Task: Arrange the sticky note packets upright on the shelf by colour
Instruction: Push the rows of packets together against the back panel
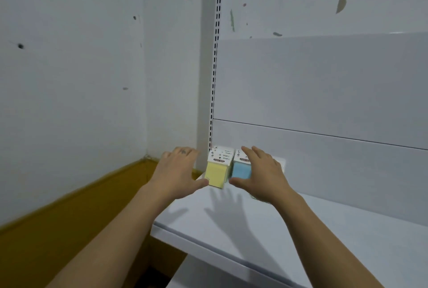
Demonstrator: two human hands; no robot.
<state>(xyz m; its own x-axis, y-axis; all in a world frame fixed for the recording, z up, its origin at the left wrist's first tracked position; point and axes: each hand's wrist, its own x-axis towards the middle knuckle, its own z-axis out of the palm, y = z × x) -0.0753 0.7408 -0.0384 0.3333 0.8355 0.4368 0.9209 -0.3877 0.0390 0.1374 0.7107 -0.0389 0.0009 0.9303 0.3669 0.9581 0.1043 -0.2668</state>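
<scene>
A row of yellow sticky note packets point(217, 173) stands upright at the far left end of the white shelf point(324, 236), against the back panel. Just to its right stands a row of blue packets point(240, 169), partly covered by my right hand point(261, 174). My left hand point(178, 172) is spread at the left side of the yellow row, thumb near its lower front corner. My right hand is spread over the blue row, thumb in front of it. Something white shows behind my right hand; I cannot tell what it is.
A slotted white upright point(214, 67) runs up the shelf's left end. Beyond it a white wall point(81, 79) meets a mustard-coloured band point(69, 213) at the left. The shelf's front edge point(208, 243) crosses diagonally below my arms.
</scene>
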